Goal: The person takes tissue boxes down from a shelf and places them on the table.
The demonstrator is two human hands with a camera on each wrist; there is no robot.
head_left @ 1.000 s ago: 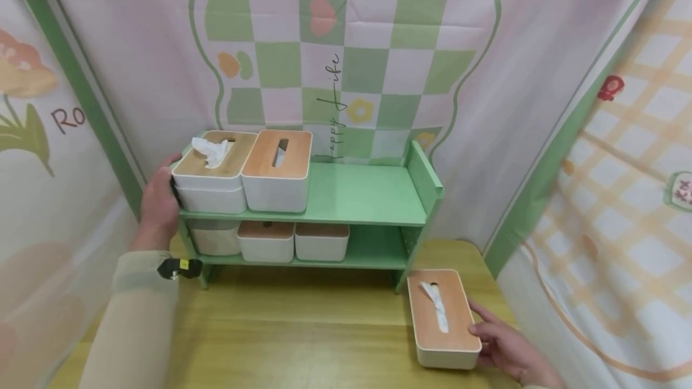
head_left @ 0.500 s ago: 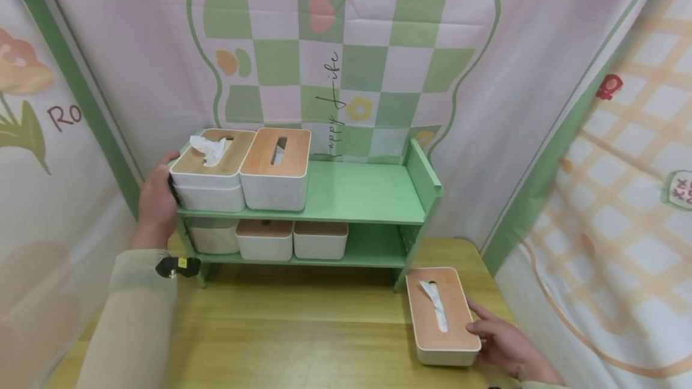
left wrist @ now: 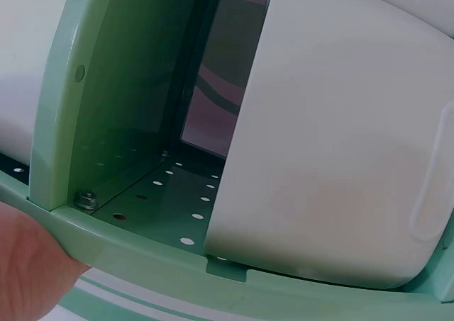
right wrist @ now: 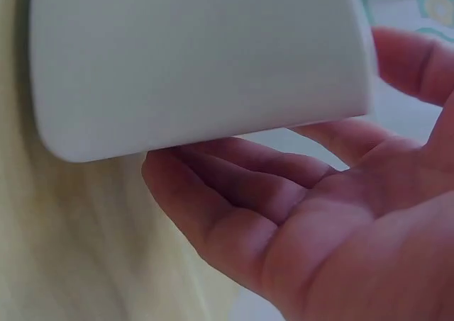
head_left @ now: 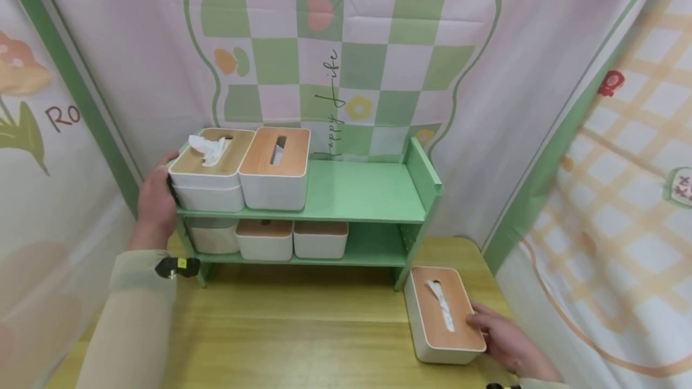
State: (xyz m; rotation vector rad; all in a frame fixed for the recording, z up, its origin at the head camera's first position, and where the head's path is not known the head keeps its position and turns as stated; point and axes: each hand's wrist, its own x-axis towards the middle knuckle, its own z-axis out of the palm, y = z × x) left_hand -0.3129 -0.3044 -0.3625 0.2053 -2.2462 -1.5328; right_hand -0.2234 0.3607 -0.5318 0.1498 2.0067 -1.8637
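In the head view, my right hand [head_left: 508, 341] holds a white tissue box [head_left: 446, 311] with a wood-look lid by its right side, at the table's right. A tissue lies along its slot. The thumb is at the lid's edge. In the right wrist view, curled fingers [right wrist: 234, 243] lie against the box's white wall [right wrist: 198, 66]. My left hand [head_left: 155, 200] grips the left end of a green two-tier shelf [head_left: 367, 191]; its fingertips are partly hidden. Part of that hand [left wrist: 32, 264] shows below the shelf's green edge [left wrist: 142, 243] in the left wrist view.
On the upper tier stand a tissue box [head_left: 213, 167] with a tissue sticking out and a taller tissue box [head_left: 277, 167]. Several more white boxes [head_left: 265, 242] sit on the lower tier. The wooden table [head_left: 303, 329] lies in front; patterned curtains [head_left: 367, 29] surround it.
The tissue box in my right hand has tilted and shifted slightly to the right, so more of its left wall shows. My left hand stays at the shelf's end.
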